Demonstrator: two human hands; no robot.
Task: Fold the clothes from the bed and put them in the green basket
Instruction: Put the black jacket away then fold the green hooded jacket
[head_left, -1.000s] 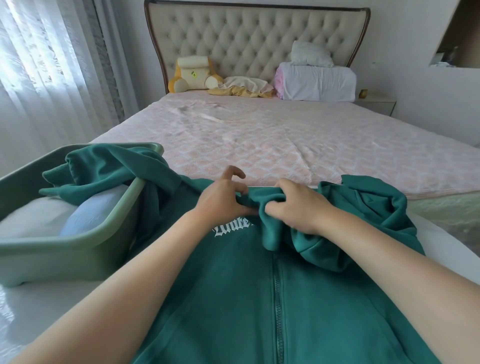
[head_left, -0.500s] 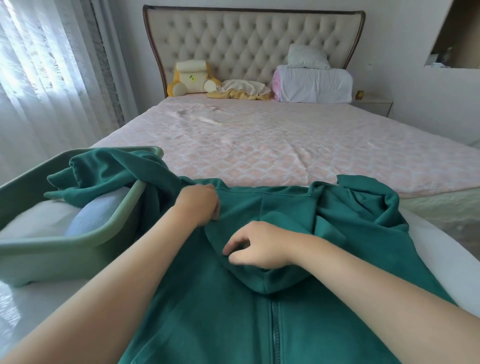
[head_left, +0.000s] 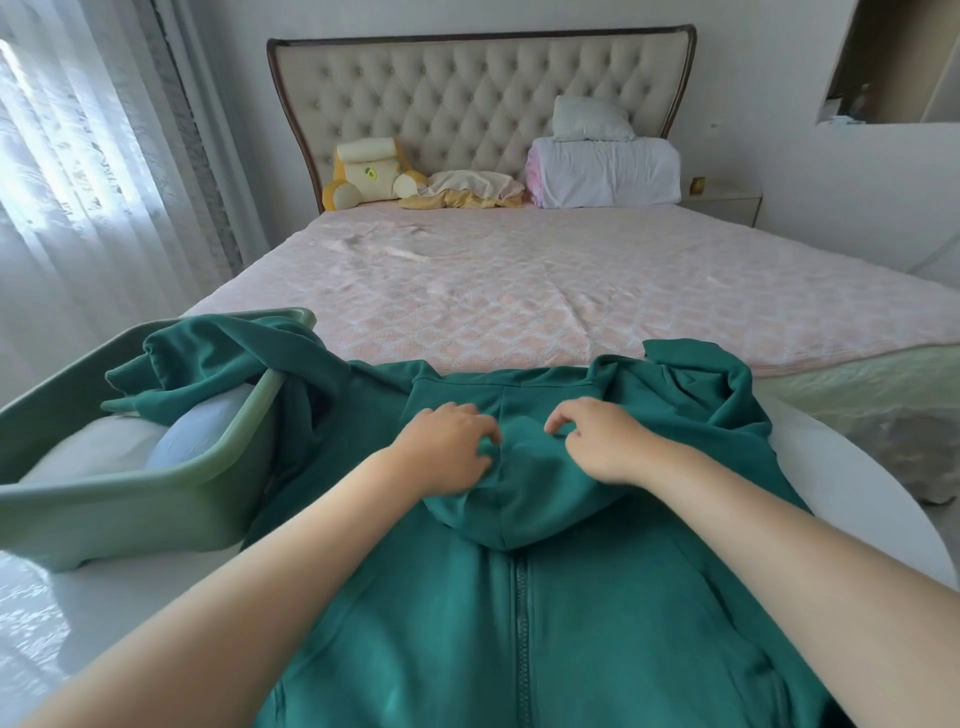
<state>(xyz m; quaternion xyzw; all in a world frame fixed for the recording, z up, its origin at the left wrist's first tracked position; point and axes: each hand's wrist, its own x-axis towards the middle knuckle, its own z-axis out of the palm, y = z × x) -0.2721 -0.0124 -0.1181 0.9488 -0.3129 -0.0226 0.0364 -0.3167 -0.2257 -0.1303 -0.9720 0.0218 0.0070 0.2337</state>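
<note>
Left hand (head_left: 447, 449) moved onto hood (head_left: 524, 504), fingers (head_left: 480, 423) pinching it beside right hand (head_left: 602, 444).

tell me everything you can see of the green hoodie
The dark green hoodie looks like soft fleece and lies front up on the white surface before the bed. Its zipper is closed and its hood is folded down over the chest. One sleeve drapes into the green basket; the other sleeve lies bunched. The left hand pinches the hood; the right hand rests on it, fingers bent, grip unclear.
</note>
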